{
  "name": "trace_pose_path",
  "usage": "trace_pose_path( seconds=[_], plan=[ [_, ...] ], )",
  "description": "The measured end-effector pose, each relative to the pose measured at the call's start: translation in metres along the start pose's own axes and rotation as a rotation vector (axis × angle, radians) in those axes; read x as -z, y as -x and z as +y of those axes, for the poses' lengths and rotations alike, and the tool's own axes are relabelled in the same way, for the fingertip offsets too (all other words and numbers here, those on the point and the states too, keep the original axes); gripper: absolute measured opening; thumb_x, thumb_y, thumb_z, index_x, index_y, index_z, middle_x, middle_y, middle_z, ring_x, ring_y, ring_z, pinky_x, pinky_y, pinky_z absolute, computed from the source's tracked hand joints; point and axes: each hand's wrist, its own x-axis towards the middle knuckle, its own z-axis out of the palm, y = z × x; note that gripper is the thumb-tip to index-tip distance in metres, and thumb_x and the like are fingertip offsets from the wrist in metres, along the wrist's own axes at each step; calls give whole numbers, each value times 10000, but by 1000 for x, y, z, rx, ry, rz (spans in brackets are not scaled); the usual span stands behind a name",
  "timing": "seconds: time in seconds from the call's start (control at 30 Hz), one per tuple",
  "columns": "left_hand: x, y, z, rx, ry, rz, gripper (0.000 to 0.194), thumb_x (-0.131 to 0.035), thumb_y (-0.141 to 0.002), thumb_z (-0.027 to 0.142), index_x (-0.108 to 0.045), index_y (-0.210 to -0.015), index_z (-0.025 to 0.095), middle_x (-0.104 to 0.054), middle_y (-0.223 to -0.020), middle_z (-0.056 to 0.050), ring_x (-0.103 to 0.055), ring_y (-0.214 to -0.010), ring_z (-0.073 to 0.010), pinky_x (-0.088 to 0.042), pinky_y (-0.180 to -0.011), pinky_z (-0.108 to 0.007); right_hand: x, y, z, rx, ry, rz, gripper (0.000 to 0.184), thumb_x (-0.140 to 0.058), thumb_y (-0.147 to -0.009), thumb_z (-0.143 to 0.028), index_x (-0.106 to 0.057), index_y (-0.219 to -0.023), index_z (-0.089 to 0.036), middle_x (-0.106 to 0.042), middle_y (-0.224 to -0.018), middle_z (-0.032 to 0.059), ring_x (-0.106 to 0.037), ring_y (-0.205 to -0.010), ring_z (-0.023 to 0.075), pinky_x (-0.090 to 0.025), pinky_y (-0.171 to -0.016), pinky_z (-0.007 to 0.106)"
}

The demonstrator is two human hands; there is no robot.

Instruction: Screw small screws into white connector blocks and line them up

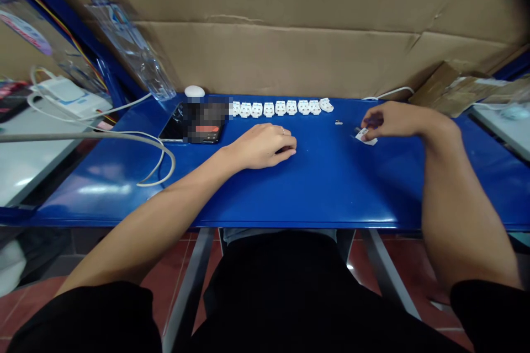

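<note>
My left hand rests on the blue tabletop, its fingers loosely bent and the thumb apart from them. It holds nothing, and a ring circles one finger. Farther right, my right hand is closed in a pinch on a small white piece with dark marks, like a label or little packet. Part of that piece is hidden by the fingers. To its left lies a tiny light-coloured part. Behind my left hand, several small white plastic parts stand in a row along the back; the rightmost one sits tilted.
A black phone lies left of my left hand, partly blurred out. A clear bottle leans behind it, near a white rounded object. A white cable loops over the left side. Cardboard walls the back; a brown box stands right.
</note>
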Motion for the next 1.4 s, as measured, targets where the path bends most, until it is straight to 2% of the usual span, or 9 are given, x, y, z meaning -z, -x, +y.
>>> trace_pose_path(
  seconds=[0.17,0.27,0.37,0.5,0.6,0.77,1.03,1.27,1.4],
  plan=[
    [1,1,0,0,33,14,287,-548,-1148,301,-825,-1123,231,-827,-1070,-66,-783,-989,-240,-584,-875,-379,-10,14,-53,239,-86,-43,370,-871,-800,-606,-785,-972,-290,-850,-1017,55,-763,-915,307,-565,-787,435],
    [2,3,0,2,68,0,280,-556,-1148,293,-808,-1257,236,-817,-1173,-77,-778,-995,-230,-596,-879,-364,-25,20,-95,359,-178,64,340,-865,-849,-626,-776,-941,-312,-834,-936,32,-760,-863,291,-572,-772,441],
    [3,4,-1,-27,111,18,356,-585,-1155,320,-737,-1470,253,-744,-1418,-119,-772,-1092,-234,-625,-930,-370,-37,19,-116,438,-260,171,344,-813,-925,-649,-794,-1059,-332,-840,-962,33,-768,-887,294,-596,-813,458],
    [5,3,0,-81,95,44,527,-667,-1142,328,-613,-1666,335,-521,-1759,-138,-580,-1538,-359,-514,-1258,-579,-40,5,-96,366,-254,417,482,-851,-902,-611,-796,-1295,-337,-845,-1238,84,-777,-1094,365,-619,-986,519],
    [5,2,2,-110,113,-18,544,-674,-1145,322,-600,-1683,364,-434,-1843,-104,-484,-1633,-391,-444,-1313,-654,-39,-8,-66,182,-186,589,527,-794,-956,-543,-775,-1397,-254,-811,-1301,150,-758,-1203,420,-581,-1108,580],
    [-2,1,0,-133,132,-74,447,-606,-1184,331,-661,-1627,338,-555,-1768,-73,-491,-1642,-339,-452,-1318,-588,-46,-21,-42,9,-130,586,565,-682,-1053,-573,-756,-1483,-214,-771,-1392,210,-718,-1319,468,-545,-1157,633],
    [0,0,-4,-78,113,-64,411,-648,-1162,336,-723,-1564,296,-679,-1651,-77,-551,-1597,-332,-489,-1278,-554,-57,-38,-32,97,-55,497,373,-640,-1055,-489,-848,-1295,-293,-833,-1207,121,-772,-1158,374,-600,-1085,575],
    [0,0,-3,-79,104,-59,401,-640,-1164,344,-734,-1550,289,-724,-1596,-74,-576,-1565,-322,-490,-1258,-531,-47,-32,-23,107,-123,522,296,-652,-988,-321,-879,-1171,-275,-879,-1210,104,-806,-1157,380,-614,-1104,568],
    [0,0,-1,-74,99,-61,394,-640,-1162,341,-739,-1539,288,-738,-1576,-74,-593,-1544,-317,-488,-1247,-524,-42,-26,-21,146,-111,462,272,-674,-920,-264,-890,-1081,-294,-891,-1141,66,-822,-1091,348,-636,-1084,546]
  ],
)
